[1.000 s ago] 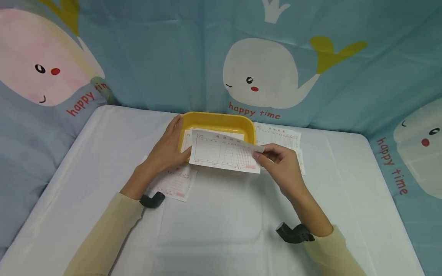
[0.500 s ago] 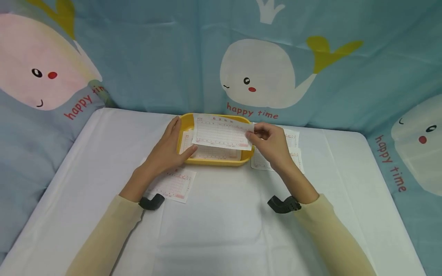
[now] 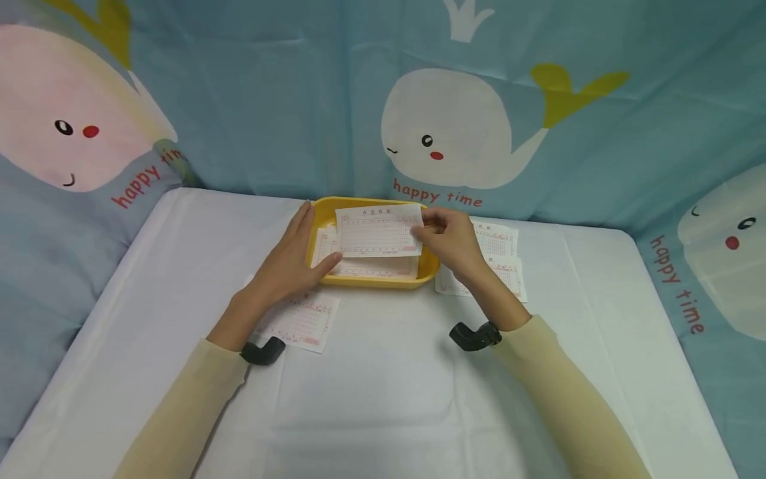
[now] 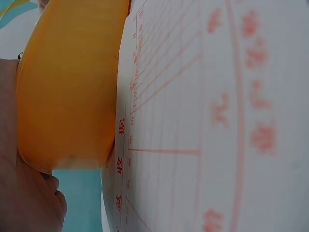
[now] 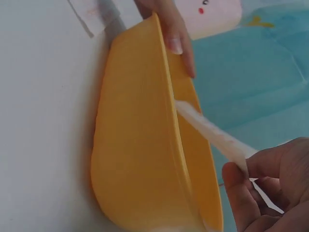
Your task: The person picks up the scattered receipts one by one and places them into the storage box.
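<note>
A yellow plastic tray stands at the far side of the table. My left hand grips its left end, the thumb over the rim at the near corner. Between thumb and fingers, my right hand pinches the right edge of a printed paper receipt. This sheet overlaps the tray in the head view; the right wrist view shows the held receipt tilted, its far end reaching within the rim. Other receipts lie inside the tray, partly covered by the held one.
On the white-covered table, one receipt lies under my left wrist, filling much of the left wrist view. Two more receipts lie right of the tray, partly behind my right hand. A blue whale-print curtain rises behind the table.
My right hand has carried the receipt away from me and to the left, from in front of the tray to over it. My left hand stays on the tray.
</note>
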A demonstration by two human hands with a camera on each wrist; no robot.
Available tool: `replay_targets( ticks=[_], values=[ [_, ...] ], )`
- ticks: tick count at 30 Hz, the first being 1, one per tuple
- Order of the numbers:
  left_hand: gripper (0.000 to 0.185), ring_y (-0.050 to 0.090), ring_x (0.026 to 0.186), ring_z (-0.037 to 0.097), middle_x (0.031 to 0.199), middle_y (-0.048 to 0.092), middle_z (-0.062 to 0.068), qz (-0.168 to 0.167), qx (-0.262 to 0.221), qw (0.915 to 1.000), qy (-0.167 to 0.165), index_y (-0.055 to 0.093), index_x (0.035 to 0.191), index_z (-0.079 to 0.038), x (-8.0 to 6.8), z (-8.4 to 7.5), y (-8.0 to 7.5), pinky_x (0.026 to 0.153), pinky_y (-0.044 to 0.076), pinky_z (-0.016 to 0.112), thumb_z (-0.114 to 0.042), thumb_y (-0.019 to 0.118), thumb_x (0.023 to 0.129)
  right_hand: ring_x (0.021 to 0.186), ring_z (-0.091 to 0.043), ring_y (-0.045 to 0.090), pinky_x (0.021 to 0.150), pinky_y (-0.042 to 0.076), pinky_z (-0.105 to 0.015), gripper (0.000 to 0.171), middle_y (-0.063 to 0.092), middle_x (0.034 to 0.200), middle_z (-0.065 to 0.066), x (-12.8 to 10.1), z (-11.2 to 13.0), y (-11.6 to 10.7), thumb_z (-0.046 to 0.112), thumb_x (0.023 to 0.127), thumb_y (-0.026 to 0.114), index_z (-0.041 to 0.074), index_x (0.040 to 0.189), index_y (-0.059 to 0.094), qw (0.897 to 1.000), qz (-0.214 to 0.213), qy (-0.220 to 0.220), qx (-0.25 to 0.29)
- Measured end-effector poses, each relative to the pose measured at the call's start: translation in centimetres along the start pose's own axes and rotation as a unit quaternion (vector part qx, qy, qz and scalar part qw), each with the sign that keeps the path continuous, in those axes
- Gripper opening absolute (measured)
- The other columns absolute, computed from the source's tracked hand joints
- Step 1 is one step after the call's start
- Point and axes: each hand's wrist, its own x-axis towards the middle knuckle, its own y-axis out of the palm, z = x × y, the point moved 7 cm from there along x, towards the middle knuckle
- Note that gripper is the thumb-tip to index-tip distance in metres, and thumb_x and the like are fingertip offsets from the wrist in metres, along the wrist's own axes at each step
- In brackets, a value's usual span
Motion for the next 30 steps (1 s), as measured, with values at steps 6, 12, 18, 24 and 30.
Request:
replay_targets(
  ticks=[6,12,18,24,30],
  values=[
    [0.106,0.011,0.168,0.031,0.181,-0.002,0.004,-0.016,0.011,0.9998,0.004,-0.004,0.172,-0.018,-0.1,0.1,-0.2,0.131,0.026,0.058,-0.066,0.057,0.099,0.102,-0.025,0.069,0.082,0.056,-0.019,0.035,0.072,0.119,-0.018,1.0,0.5,0.9,0.011,0.097,0.074,-0.002,0.130,0.069,1.000,0.000,-0.003,-0.018],
    [0.105,0.009,0.168,0.031,0.181,-0.001,0.005,-0.017,0.027,0.9994,0.016,-0.003,0.172,-0.017,0.0,-0.3,-0.2,0.132,0.025,0.058,-0.064,0.057,0.099,0.104,-0.028,0.072,0.096,0.061,-0.035,0.035,0.074,0.122,-0.018,1.2,1.0,1.2,0.008,0.097,0.074,-0.002,0.130,0.069,0.999,-0.012,-0.023,-0.030],
    [0.106,0.021,0.165,0.035,0.180,0.006,0.009,-0.030,-0.002,0.9994,0.018,0.004,0.172,-0.013,0.1,-0.7,-0.4,0.129,0.031,0.058,-0.058,0.064,0.098,0.105,-0.030,0.072,0.100,0.061,-0.041,0.037,0.074,0.123,-0.019,1.4,1.1,1.4,0.007,0.097,0.073,-0.002,0.132,0.068,0.999,-0.018,-0.032,-0.030],
    [0.098,0.023,0.163,0.036,0.177,0.013,0.015,-0.067,-0.037,0.9968,0.024,0.011,0.170,-0.004,0.2,-1.0,-0.6,0.130,0.028,0.058,-0.048,0.063,0.100,0.109,-0.031,0.069,0.103,0.059,-0.043,0.044,0.071,0.127,-0.020,1.5,1.4,1.7,0.008,0.099,0.071,-0.002,0.141,0.062,0.999,-0.016,-0.037,-0.026],
    [0.097,0.007,0.168,0.031,0.180,0.007,0.011,-0.051,-0.020,0.9984,0.011,0.007,0.171,-0.007,0.1,-0.7,-0.2,0.133,0.020,0.058,-0.051,0.058,0.102,0.127,-0.033,0.065,0.111,0.056,-0.044,0.055,0.065,0.141,-0.019,1.3,1.7,2.1,0.011,0.101,0.071,0.003,0.152,0.052,0.999,-0.002,-0.046,-0.011]
  ],
)
